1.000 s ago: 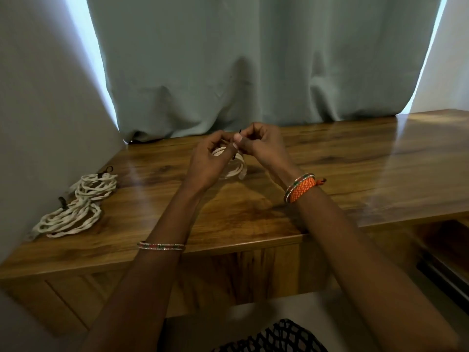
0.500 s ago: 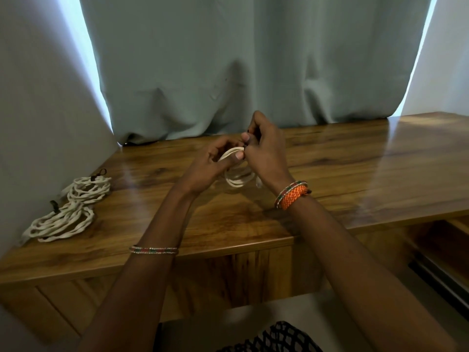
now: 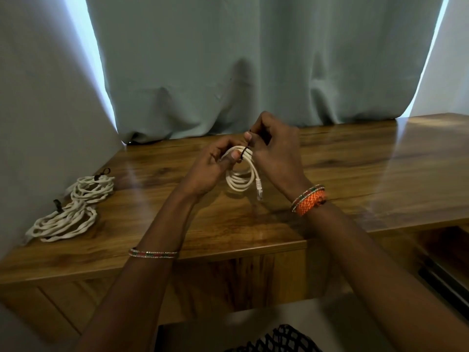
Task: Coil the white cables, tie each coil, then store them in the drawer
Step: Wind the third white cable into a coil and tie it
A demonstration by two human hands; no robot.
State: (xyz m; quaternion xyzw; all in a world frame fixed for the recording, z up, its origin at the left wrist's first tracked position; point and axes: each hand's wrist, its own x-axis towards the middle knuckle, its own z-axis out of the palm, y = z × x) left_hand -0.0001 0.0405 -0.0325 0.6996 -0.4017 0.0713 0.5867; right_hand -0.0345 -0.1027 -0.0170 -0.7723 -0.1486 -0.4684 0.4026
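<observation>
1. A person's left hand (image 3: pixel 215 165) grips the top of a small white cable coil (image 3: pixel 241 176) above the wooden desk (image 3: pixel 355 179), thumb pressed across the gathered loops, while the right hand (image 3: pixel 274 151) pinches a thin dark tie (image 3: pixel 245 152) and draws it up over the bundle.
2. The coil hangs between the two hands, clear of the desk, its connector plug (image 3: pixel 258 190) dangling at the lower right.
3. The cable looks light and springy; the loops are likely to fan open if the left thumb eases before the tie is cinched, so the crown of the coil, where all turns meet, appears the sound place to hold.
4. The tie seems soft and thin, probably slippery between fingertips.
5. Two tied coils (image 3: pixel 73 207) of thicker white cable lie at the desk's left end, near the wall, each with a dark tie.
6. An open compartment (image 3: pixel 446 252), possibly the drawer, shows at lower right.
7. No brand, label or writing is legible anywhere.
</observation>
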